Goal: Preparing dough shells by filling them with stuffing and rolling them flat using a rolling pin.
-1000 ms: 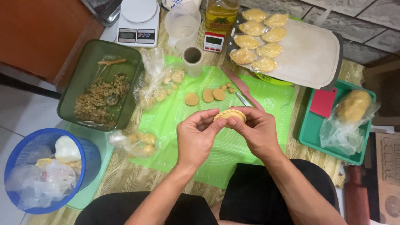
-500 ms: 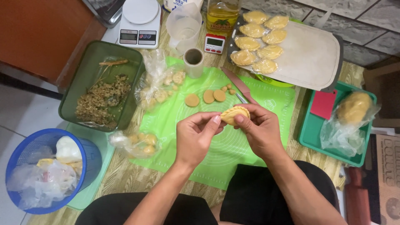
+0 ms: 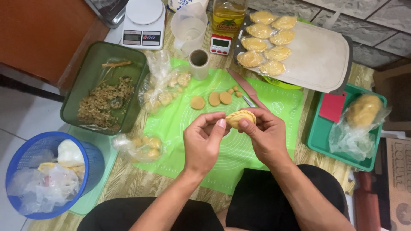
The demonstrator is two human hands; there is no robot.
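You were crimping the folded pastry (image 3: 240,118), left hand (image 3: 205,143) and right hand (image 3: 267,137) both pinching it; the next pinch needed care.

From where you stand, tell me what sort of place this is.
Most likely a home kitchen work surface set up for making filled pastries: a green baking mat, a digital scale, and a white board of folded pastries.
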